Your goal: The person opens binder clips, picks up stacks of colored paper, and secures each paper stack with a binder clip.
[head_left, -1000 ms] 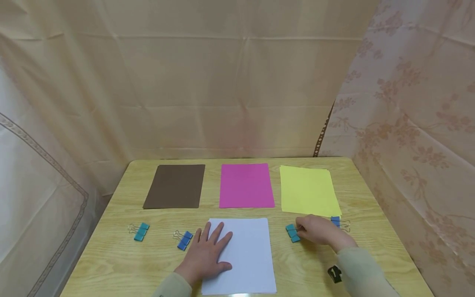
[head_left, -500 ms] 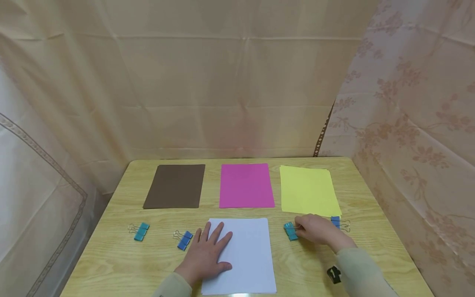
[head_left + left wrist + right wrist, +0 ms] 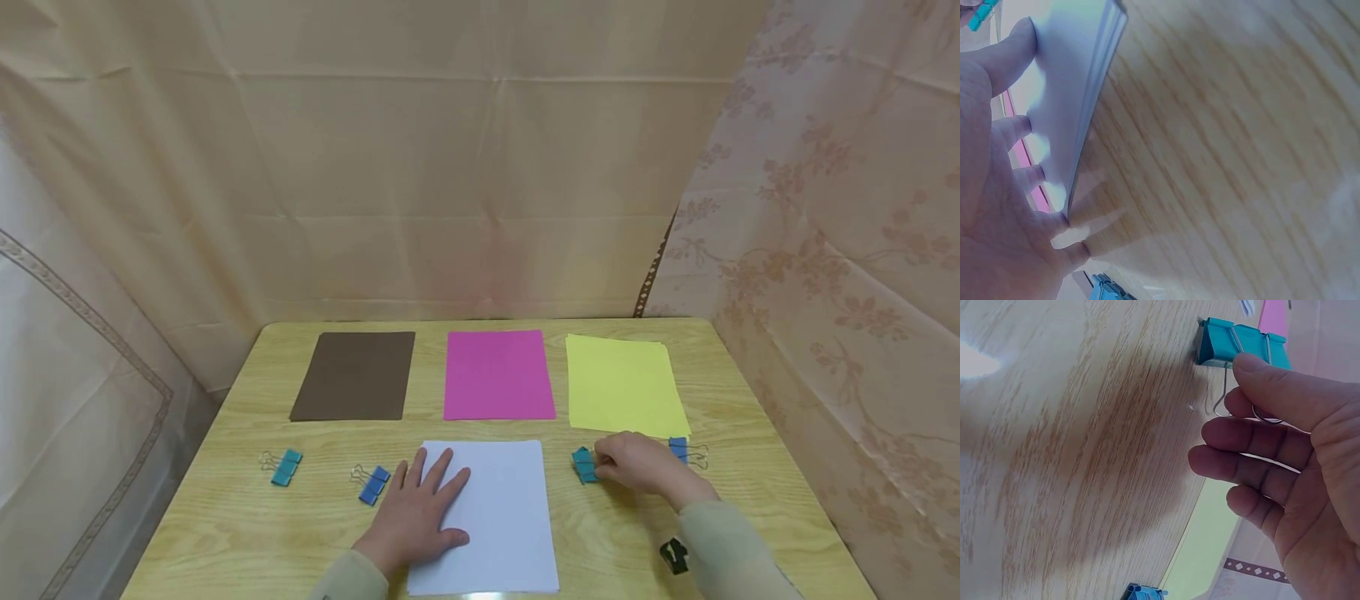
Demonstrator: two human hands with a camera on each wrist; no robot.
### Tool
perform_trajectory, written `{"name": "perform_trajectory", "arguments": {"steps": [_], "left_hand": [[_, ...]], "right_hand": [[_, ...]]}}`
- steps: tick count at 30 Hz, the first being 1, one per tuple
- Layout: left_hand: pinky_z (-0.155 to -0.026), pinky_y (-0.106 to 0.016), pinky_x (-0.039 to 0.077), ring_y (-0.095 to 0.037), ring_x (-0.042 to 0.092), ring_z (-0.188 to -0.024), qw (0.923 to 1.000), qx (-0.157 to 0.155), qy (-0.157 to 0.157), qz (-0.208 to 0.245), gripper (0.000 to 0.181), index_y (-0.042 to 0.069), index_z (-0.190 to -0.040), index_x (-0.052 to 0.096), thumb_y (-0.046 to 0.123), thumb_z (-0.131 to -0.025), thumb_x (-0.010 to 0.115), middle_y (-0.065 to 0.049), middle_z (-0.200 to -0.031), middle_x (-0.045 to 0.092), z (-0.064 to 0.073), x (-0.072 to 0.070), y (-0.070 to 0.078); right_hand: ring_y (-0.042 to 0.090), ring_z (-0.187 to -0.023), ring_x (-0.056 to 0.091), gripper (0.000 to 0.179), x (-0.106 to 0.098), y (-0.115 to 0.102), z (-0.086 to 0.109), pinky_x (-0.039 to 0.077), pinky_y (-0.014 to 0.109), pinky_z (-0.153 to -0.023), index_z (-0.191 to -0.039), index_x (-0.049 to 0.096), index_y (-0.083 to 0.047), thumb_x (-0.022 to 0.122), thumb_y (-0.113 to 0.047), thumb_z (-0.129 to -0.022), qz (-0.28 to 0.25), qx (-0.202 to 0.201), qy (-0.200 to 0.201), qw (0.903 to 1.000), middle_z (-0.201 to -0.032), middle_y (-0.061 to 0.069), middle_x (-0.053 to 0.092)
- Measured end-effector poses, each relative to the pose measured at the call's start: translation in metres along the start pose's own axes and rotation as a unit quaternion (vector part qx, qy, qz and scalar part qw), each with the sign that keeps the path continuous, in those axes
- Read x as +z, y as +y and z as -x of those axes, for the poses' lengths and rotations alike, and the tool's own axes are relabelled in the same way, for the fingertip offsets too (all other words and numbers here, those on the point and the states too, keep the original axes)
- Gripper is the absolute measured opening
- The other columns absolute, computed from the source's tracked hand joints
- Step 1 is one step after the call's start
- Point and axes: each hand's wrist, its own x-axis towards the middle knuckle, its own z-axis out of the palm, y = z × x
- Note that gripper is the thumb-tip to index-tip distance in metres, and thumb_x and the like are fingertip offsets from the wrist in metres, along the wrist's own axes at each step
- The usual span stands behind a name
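Observation:
My left hand point(image 3: 416, 512) lies with spread fingers on the left part of a stack of white paper point(image 3: 502, 517). In the left wrist view its thumb point(image 3: 1013, 56) and fingers rest across the stack's edge, where several sheets show. To the right of the paper, my right hand point(image 3: 645, 467) pinches a teal binder clip point(image 3: 585, 465) by its wire handles. The right wrist view shows the thumb and index finger at the handles of this teal clip point(image 3: 1235, 342), while the other fingers are loosely bent. The clip's body points left toward the white paper.
Brown point(image 3: 352, 377), magenta point(image 3: 498, 375) and yellow point(image 3: 626, 385) paper stacks line the back of the table. Another teal clip point(image 3: 287, 468) and a blue clip point(image 3: 373, 486) lie left of my left hand. A second blue clip point(image 3: 678, 450) lies behind my right wrist, a black clip point(image 3: 673, 556) beside the sleeve.
The teal clip in my right hand has turned and shifted slightly left and up, its handles now between my fingertips. My left hand has stayed still on the white paper.

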Motion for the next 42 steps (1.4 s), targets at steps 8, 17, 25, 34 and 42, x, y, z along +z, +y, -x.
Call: {"name": "perform_trajectory", "arguments": {"steps": [8,17,25,34,42], "left_hand": [[-0.116,-0.071,0.021,-0.051,0.019,-0.151,1.0000,-0.006,-0.006,0.003,0.084,0.031,-0.158,0.040,0.072,-0.087,0.060,-0.008,-0.168,0.026,-0.001,0.000,0.000],[-0.116,-0.071,0.020,-0.052,0.019,-0.151,0.9999,-0.004,-0.009,0.006,0.083,0.031,-0.158,0.040,0.071,-0.088,0.061,-0.009,-0.168,0.026,-0.001,-0.001,0.001],[-0.116,-0.071,0.020,-0.052,0.019,-0.151,0.9999,-0.003,-0.009,0.005,0.084,0.030,-0.158,0.040,0.071,-0.088,0.060,-0.009,-0.168,0.026,-0.001,-0.001,0.001],[-0.116,-0.071,0.021,-0.052,0.020,-0.150,0.9999,0.000,-0.006,0.008,0.083,0.029,-0.158,0.040,0.070,-0.089,0.060,-0.009,-0.167,0.027,0.000,-0.003,0.001],[-0.116,-0.071,0.021,-0.052,0.020,-0.150,0.9999,-0.001,-0.006,0.008,0.083,0.030,-0.157,0.041,0.071,-0.088,0.061,-0.009,-0.167,0.027,0.001,-0.004,0.001]], "right_hand": [[0.002,-0.062,0.036,0.035,0.003,0.003,0.000,0.034,0.021,-0.058,-0.070,0.050,-0.022,0.076,-0.017,-0.092,0.008,-0.020,0.013,0.9997,-0.066,-0.015,0.041],[-0.002,-0.064,0.043,0.021,0.006,0.004,0.001,0.046,0.024,-0.061,-0.072,0.067,-0.021,0.080,-0.015,-0.088,0.010,-0.040,0.034,0.9986,-0.071,-0.018,0.056],[-0.002,-0.065,0.044,0.018,0.010,0.005,0.002,0.047,0.025,-0.061,-0.073,0.070,-0.022,0.080,-0.016,-0.088,0.015,-0.036,0.038,0.9985,-0.072,-0.019,0.058],[-0.003,-0.064,0.046,0.016,0.013,0.006,0.001,0.049,0.026,-0.062,-0.075,0.072,-0.021,0.081,-0.018,-0.088,0.008,-0.036,0.042,0.9985,-0.072,-0.018,0.063],[-0.003,-0.063,0.043,0.018,0.017,0.007,0.002,0.046,0.025,-0.060,-0.073,0.071,-0.020,0.081,-0.018,-0.087,0.014,-0.046,0.060,0.9970,-0.069,-0.018,0.060]]}}
